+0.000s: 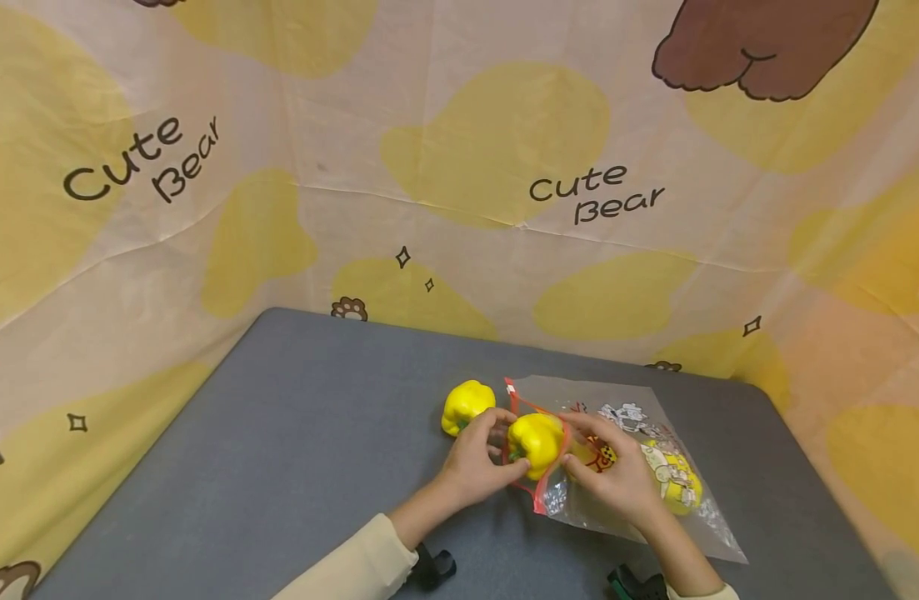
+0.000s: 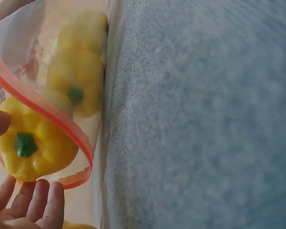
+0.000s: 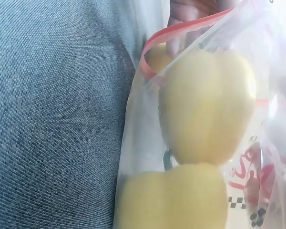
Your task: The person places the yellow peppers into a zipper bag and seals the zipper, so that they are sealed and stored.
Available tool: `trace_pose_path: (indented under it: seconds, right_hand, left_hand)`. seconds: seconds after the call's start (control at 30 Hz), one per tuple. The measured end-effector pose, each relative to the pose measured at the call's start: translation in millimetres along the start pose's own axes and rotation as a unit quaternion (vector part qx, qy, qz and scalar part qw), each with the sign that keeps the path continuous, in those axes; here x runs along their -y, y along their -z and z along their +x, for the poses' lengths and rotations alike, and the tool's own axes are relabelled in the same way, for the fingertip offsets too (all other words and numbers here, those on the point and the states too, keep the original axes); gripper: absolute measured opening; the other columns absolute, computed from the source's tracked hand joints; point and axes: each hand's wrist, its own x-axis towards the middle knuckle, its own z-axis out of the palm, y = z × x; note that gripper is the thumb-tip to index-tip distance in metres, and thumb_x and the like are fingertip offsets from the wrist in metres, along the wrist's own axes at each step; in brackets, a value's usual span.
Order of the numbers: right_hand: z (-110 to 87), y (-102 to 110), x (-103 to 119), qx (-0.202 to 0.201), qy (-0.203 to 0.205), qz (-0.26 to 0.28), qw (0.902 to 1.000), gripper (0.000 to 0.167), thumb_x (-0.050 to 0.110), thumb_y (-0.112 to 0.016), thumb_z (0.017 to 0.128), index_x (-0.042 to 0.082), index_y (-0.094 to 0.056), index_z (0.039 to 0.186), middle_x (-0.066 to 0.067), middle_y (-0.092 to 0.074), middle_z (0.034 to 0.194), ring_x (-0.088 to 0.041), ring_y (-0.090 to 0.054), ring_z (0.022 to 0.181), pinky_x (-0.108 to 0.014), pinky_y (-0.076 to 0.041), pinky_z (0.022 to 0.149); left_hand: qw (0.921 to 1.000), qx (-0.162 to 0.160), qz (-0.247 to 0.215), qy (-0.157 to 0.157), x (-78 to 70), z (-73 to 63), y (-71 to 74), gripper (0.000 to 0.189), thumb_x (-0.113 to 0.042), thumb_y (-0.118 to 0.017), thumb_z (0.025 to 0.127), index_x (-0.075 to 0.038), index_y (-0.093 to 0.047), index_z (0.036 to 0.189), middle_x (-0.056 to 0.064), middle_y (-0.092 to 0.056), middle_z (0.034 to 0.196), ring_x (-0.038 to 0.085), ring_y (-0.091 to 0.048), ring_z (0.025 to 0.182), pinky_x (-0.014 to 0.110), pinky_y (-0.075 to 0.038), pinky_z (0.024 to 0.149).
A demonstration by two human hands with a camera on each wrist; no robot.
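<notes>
A yellow bell pepper (image 1: pixel 536 442) with a green stem sits at the mouth of a clear zip bag (image 1: pixel 590 392) with a red rim and cartoon prints. My left hand (image 1: pixel 470 462) grips this pepper, thumb on one side and fingertips on the other. On the bag's right side, my right hand (image 1: pixel 616 471) pinches the rim of the opening. More yellow bell peppers (image 2: pixel 76 69) lie inside the bag, seen through the plastic in both wrist views. Another yellow bell pepper (image 1: pixel 468 404) rests on the table just beyond my left hand, outside the bag.
The grey table (image 1: pixel 294 450) reaches back to a printed cloth (image 1: pixel 459 150) hanging around its sides. Black straps (image 1: pixel 432 568) sit at the wrists. The bag's closed end lies toward the table's right side.
</notes>
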Motion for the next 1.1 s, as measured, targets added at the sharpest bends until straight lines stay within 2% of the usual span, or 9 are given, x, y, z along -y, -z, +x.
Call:
trace_pose_path:
  seconds: [0.23,0.43,0.63,0.8,1.1]
  right_hand:
    - [0.0,0.4,-2.8,0.000,0.015,-0.006,0.9999,0.056,-0.002,-0.080,0.069,0.017,-0.066,0.120,-0.002,-0.068,0.114,-0.011,-0.060,0.089,-0.024,-0.050,0.072]
    - [1.1,1.6,-3.8,0.001,0.016,0.000,0.9999,0.057,-0.004,-0.080,0.070,0.016,-0.066,0.121,-0.003,-0.068,0.114,-0.012,-0.060,0.091,-0.024,-0.051,0.073]
    - [-0.1,3.0,-3.9,0.004,-0.004,0.008,0.9999,0.057,-0.002,-0.081,0.070,0.016,-0.065,0.122,-0.002,-0.067,0.116,-0.006,-0.060,0.097,-0.023,-0.053,0.079]
    - [-0.4,2.6,-4.3,0.002,-0.004,0.010,0.9999,0.057,-0.002,-0.081,0.070,0.015,-0.065,0.122,-0.003,-0.067,0.117,-0.001,-0.058,0.099,-0.023,-0.053,0.080]
    - [-1.7,2.6,-4.3,-0.005,0.006,0.019,0.9998,0.056,-0.002,-0.080,0.071,0.014,-0.065,0.122,-0.005,-0.067,0.116,-0.011,-0.060,0.092,-0.024,-0.052,0.075]
  left_hand:
    - [0.9997,0.010,0.000,-0.022,-0.9,3.6,-3.2,0.048,-0.020,-0.077,0.079,-0.010,-0.057,0.121,0.006,-0.063,0.115,0.022,-0.063,0.097,0.025,-0.056,0.076]
    - [0.9994,0.009,0.007,-0.033,-2.4,5.2,-5.6,0.044,-0.015,-0.072,0.080,-0.008,-0.060,0.122,0.010,-0.057,0.107,0.024,-0.059,0.090,0.025,-0.057,0.074]
    - [0.9994,0.020,0.008,-0.026,-3.4,5.3,-8.4,0.050,-0.016,-0.071,0.080,-0.007,-0.057,0.127,0.010,-0.056,0.115,0.023,-0.061,0.096,0.019,-0.055,0.076]
    - [0.9996,0.022,0.008,-0.015,-1.9,4.1,-9.3,0.051,-0.018,-0.070,0.081,-0.007,-0.053,0.128,0.010,-0.055,0.122,0.024,-0.061,0.106,0.025,-0.054,0.084]
    - [0.9990,0.023,0.029,-0.025,1.3,3.7,-8.4,0.047,-0.015,-0.068,0.082,-0.003,-0.056,0.126,0.013,-0.055,0.118,0.025,-0.060,0.099,0.027,-0.056,0.082]
